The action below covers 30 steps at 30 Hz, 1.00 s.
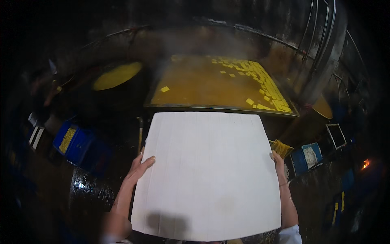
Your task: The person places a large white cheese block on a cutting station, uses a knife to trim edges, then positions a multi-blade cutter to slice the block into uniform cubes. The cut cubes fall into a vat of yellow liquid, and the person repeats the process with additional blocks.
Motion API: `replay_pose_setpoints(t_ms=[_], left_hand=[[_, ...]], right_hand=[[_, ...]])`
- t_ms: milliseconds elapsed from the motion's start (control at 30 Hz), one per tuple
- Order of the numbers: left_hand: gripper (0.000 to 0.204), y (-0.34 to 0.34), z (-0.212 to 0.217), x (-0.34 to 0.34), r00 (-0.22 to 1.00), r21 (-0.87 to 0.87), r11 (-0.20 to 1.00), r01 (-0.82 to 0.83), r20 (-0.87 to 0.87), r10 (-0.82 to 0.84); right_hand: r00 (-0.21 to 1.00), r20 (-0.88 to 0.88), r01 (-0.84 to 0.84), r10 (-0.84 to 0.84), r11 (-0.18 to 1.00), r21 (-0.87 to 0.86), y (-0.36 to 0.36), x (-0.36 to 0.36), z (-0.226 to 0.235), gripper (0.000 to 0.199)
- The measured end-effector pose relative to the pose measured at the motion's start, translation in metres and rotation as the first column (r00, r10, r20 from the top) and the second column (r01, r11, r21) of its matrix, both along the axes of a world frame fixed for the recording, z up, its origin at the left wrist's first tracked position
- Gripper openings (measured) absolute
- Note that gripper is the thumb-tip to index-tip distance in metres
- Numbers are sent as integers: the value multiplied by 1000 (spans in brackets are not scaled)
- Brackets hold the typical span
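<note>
A broad white slab (207,175) with faint straight lines across it fills the space in front of me, its far edge close to the rim of the vat. My left hand (140,167) grips its left side, thumb on top and fingers hidden underneath. On the opposite side my right hand (279,164) is closed on the right edge, with most of its fingers out of sight. Beyond the slab lies a wide rectangular vat (221,108) of steaming brown liquid. Yellow square pieces (270,87) float in it, packed in rows along the right side.
A round vessel with yellow contents (118,76) stands at the far left. Blue crates (81,146) sit on the wet floor at left, and a blue tub (300,160) at right. Metal pipes (321,36) rise at the back right; a small flame (366,164) glows far right.
</note>
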<state>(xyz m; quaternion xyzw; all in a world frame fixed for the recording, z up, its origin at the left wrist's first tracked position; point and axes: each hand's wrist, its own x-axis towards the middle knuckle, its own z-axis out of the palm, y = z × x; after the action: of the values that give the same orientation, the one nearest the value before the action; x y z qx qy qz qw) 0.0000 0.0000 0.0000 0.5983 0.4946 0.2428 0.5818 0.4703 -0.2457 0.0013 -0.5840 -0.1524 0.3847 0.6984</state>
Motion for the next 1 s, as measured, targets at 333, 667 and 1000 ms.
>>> replay_pose_setpoints(t_ms=[333, 667, 1000], left_hand=[[71, 222, -83, 58, 997, 89, 995, -48, -52, 53], [54, 268, -149, 38, 916, 197, 968, -152, -340, 213], [57, -6, -98, 108, 621, 710, 684, 167, -615, 486]], right_hand=[[968, -238, -108, 85, 991, -85, 220, 56, -76, 40], [963, -189, -214, 192, 971, -106, 243, 92, -113, 51], [856, 183, -281, 483, 732, -621, 77, 109, -206, 40]])
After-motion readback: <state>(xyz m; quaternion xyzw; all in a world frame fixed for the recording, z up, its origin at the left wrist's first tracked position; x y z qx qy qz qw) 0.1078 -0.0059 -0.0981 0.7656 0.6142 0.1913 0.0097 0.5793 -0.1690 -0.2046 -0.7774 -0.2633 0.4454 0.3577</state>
